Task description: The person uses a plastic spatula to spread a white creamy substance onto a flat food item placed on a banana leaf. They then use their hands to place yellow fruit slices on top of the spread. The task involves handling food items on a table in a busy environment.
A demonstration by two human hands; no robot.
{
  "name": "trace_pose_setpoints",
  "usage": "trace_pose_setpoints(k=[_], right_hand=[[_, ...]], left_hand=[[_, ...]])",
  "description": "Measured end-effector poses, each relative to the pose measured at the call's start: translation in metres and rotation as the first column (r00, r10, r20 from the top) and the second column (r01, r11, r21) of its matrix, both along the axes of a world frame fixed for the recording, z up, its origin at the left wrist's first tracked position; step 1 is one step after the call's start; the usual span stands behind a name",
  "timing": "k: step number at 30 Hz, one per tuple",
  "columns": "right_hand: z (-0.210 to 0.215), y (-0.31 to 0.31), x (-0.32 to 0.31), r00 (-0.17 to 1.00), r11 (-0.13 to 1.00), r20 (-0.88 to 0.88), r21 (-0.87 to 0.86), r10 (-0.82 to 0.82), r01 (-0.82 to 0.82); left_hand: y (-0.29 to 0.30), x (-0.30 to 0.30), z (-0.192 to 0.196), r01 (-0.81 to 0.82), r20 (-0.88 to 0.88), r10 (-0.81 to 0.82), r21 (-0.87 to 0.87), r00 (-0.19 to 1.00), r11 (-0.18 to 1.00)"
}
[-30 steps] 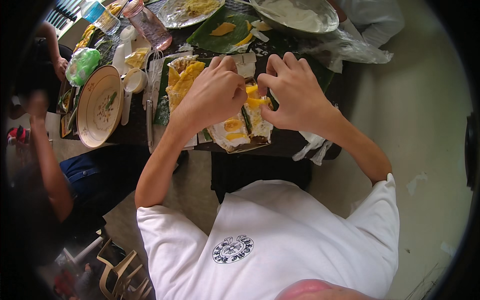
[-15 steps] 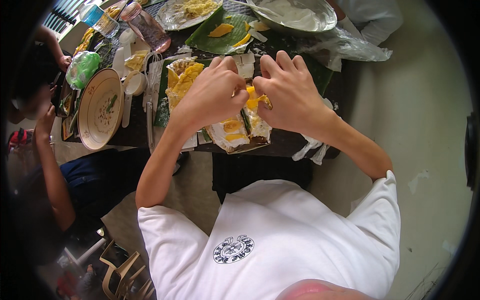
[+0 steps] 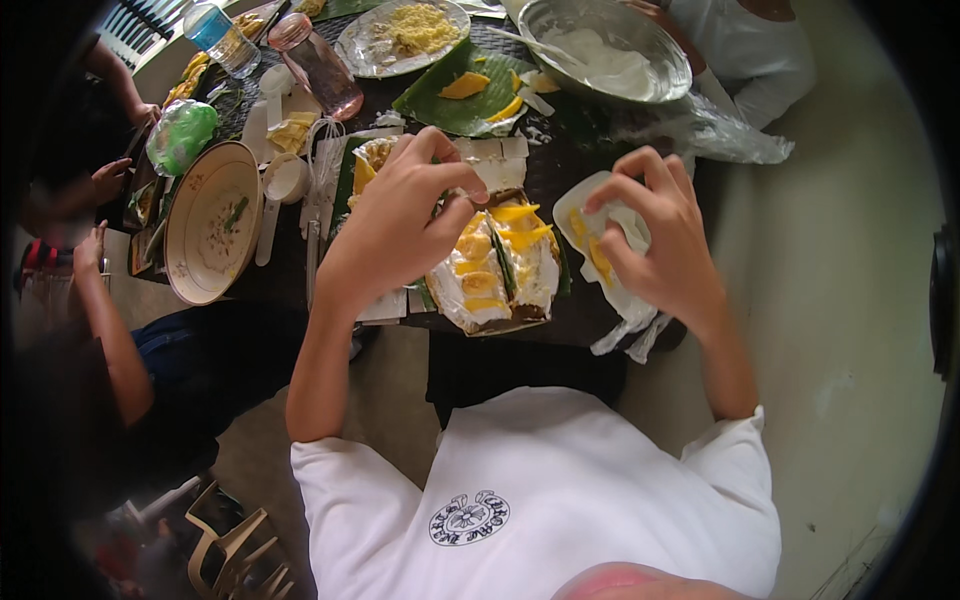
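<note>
My left hand [image 3: 400,220] is above the left side of two cream-covered cakes, its fingers bent and the tips drawn together. Whatever they may hold is too small to make out. One cake [image 3: 470,285] has white cream and yellow mango pieces on top. Beside it, parted by a green leaf strip, the right cake [image 3: 530,270] carries long mango slices. Off to the right, my right hand [image 3: 660,230] is open, fingers curved and apart, over a white plastic wrapper [image 3: 574,200] with mango slices [image 3: 600,260] in it. The hand partly hides the wrapper.
A metal bowl of white cream [image 3: 610,60] stands at the far right, near a clear plastic bag [image 3: 725,135]. Mango pieces lie on a banana leaf [image 3: 440,95], behind which is a plate of grated yellow food [image 3: 415,30]. A beige bowl [image 3: 190,260] stands left; other people sit nearby.
My right hand has left the cakes and moved right to the white wrapper, its fingers opening. My left hand stays over the cakes, slightly lower in view. More mango slices now show.
</note>
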State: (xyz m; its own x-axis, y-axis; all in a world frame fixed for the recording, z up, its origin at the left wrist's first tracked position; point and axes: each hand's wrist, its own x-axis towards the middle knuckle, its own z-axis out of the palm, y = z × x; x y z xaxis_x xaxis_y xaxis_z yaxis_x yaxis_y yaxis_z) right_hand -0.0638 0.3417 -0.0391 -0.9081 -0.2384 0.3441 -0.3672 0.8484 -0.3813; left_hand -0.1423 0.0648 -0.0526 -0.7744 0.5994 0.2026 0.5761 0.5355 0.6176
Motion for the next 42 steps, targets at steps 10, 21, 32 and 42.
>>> trace_pose_setpoints(k=[10,21,32,42], right_hand=[[-0.067,0.059,0.058,0.946,0.676,0.055,-0.686,-0.32,0.268],[-0.141,0.093,0.092,0.923,-0.04,0.173,-0.985,-0.343,0.17],[-0.148,0.087,0.084,0.878,0.013,0.129,-0.988,-0.461,0.152],[-0.142,0.088,0.089,0.887,0.083,0.127,-0.98,-0.443,0.182]], left_hand=[[-0.045,0.066,0.002,-0.313,-0.025,0.342,0.348,0.939,0.884],[-0.056,0.076,-0.027,-0.517,0.294,0.44,0.638,0.848,0.57],[0.082,-0.118,-0.033,-0.149,-0.177,0.096,-0.314,0.98,0.938],[0.114,-0.136,-0.054,-0.19,-0.236,0.096,-0.418,0.967,0.888]])
